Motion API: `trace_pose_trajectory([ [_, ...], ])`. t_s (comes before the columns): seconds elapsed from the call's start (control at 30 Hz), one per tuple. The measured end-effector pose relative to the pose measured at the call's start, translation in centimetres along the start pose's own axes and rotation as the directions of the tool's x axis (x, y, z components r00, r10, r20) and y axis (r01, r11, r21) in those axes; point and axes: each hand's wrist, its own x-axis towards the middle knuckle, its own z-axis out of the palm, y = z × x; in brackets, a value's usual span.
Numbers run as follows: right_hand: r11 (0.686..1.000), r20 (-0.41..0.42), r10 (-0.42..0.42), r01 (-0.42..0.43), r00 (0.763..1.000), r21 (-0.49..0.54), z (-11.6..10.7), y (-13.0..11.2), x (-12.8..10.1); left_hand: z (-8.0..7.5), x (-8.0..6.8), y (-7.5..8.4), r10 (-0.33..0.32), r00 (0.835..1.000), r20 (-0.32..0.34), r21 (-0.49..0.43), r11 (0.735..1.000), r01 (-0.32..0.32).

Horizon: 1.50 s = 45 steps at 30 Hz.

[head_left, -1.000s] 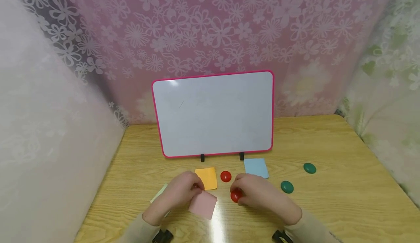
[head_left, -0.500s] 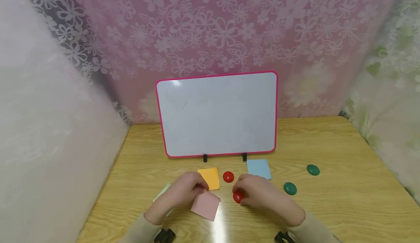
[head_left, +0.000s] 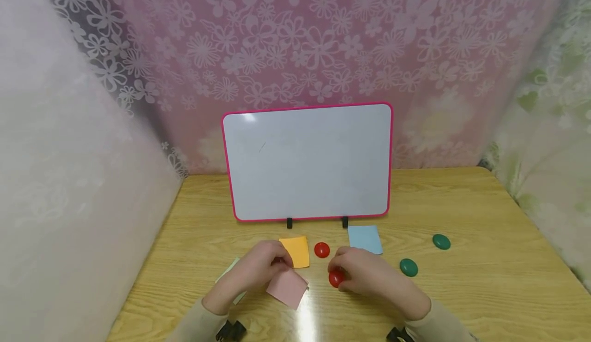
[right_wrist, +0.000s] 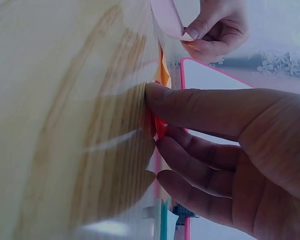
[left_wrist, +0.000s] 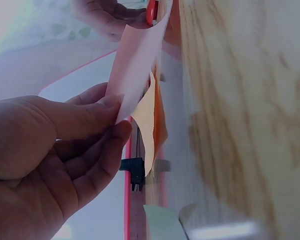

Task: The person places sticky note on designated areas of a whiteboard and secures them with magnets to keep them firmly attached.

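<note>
My left hand [head_left: 262, 266] pinches a corner of a pink sticky note [head_left: 288, 287] between thumb and fingertips. In the left wrist view the pink note [left_wrist: 137, 62] slants up from the thumb, above the wood. With thumb and fingers around its edges, my right hand [head_left: 357, 270] grips a red round magnet [head_left: 336, 278] down at the tabletop. A second red magnet [head_left: 321, 249] lies just behind it. The orange sticky note [head_left: 296, 252] sits behind my left fingers, partly covered by them. Under the left forearm a pale green note [head_left: 239, 297] is mostly hidden.
A pink-framed whiteboard [head_left: 308, 162] stands upright on black feet [head_left: 289, 223] at the back of the wooden table [head_left: 438, 193]. A blue note [head_left: 365, 239] lies before it. Two green magnets [head_left: 408, 267] are on the right. Curtains surround the table.
The view has shifted slightly. The pink note tilts a little differently in my left fingers. My right hand stays on the red magnet.
</note>
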Motion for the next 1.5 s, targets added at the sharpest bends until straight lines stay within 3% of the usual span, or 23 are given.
trace_pose_trajectory([
  [0.17,0.999,-0.008,-0.042,0.042,0.999,-0.014,0.0,0.0,0.0,-0.1,-0.1,0.0,0.005,1.0,-0.01,-0.01,1.0,-0.005],
  [0.4,0.996,-0.014,-0.085,0.084,0.996,-0.04,0.0,0.1,0.1,-0.1,-0.2,-0.1,-0.018,1.0,0.007,-0.105,0.994,0.019],
  [0.53,0.996,-0.002,-0.074,0.073,0.997,-0.042,0.0,0.2,0.2,-0.1,-0.2,-0.1,-0.04,0.999,-0.015,-0.13,0.991,0.038],
  [0.9,0.997,0.022,-0.059,0.058,0.998,0.053,-1.1,0.5,-0.1,-0.5,-0.2,-0.1,-0.039,0.998,-0.055,-0.19,0.981,0.027],
  [1.07,0.994,0.024,-0.043,0.041,0.999,0.102,-1.4,0.9,-0.2,-0.8,-0.2,-0.2,-0.03,0.994,-0.102,-0.192,0.981,0.01],
  [1.5,0.992,-0.083,-0.066,0.074,0.994,0.1,-2.6,1.2,-0.8,-1.2,-0.1,-0.2,-0.091,0.977,-0.194,-0.272,0.962,0.035],
])
